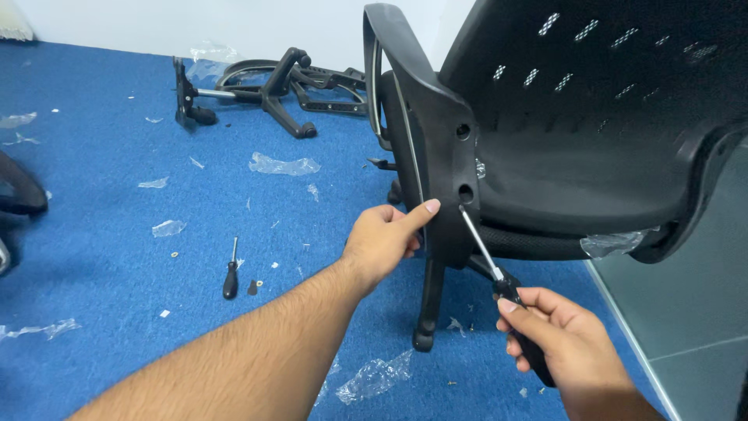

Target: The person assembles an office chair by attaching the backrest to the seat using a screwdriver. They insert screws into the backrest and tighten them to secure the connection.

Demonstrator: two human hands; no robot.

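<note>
Two bare hands are working at a black mesh-backed office chair [592, 117] standing on the blue carpet floor [101, 257]. The left hand [382, 242] is pressing its thumb against the chair's black plastic armrest bracket [436, 148], fingers curled beside it. The right hand [561, 343] is gripping a black-handled screwdriver [502, 284], fingers wrapped tightly around the handle, its metal tip meeting the bracket's lower screw hole [465, 192]. Another small black screwdriver [231, 273] is lying on the carpet, well apart.
</note>
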